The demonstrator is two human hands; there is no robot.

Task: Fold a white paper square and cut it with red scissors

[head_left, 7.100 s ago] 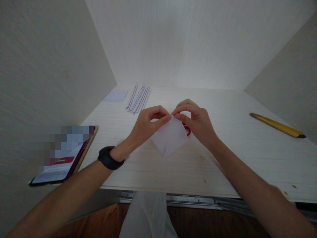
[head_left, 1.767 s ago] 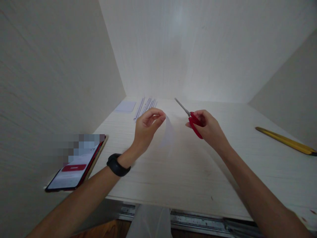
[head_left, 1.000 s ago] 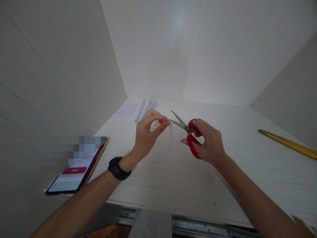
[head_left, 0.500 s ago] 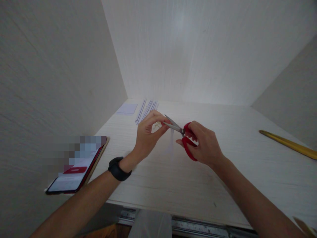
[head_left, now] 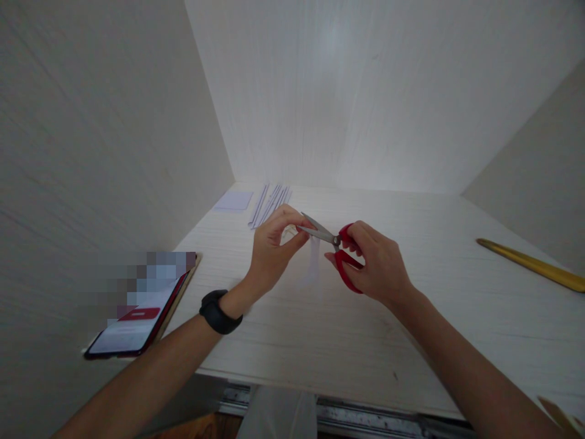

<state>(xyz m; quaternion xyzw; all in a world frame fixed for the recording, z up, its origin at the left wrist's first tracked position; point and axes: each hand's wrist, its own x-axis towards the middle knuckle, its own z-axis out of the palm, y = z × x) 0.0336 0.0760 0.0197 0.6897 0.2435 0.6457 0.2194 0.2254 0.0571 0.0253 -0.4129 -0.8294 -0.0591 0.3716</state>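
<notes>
My left hand [head_left: 276, 241], with a black band [head_left: 220, 311] on its wrist, pinches a thin whitish strip [head_left: 312, 259] between thumb and fingers. The strip hangs below the fingertips, pale and blurred against the desk; its material cannot be made out. Some thin cream strands show inside the curl of the hand. My right hand [head_left: 379, 262] grips red-handled scissors [head_left: 349, 272], fingers through the loops. The blades are parted and point left, their tips right at my left fingertips. Whether they touch the strip cannot be told.
Several folded white paper strips [head_left: 270, 206] and a pale paper rectangle [head_left: 233, 200] lie at the back left of the desk [head_left: 439, 317]. A phone [head_left: 146, 311] leans at the left wall. On the right rests a long yellow object [head_left: 530, 263]. Walls enclose three sides.
The scissor blades have shifted slightly left over my left fingertips. The hanging strip has swung a little to the left and looks wider. Both hands keep their grips.
</notes>
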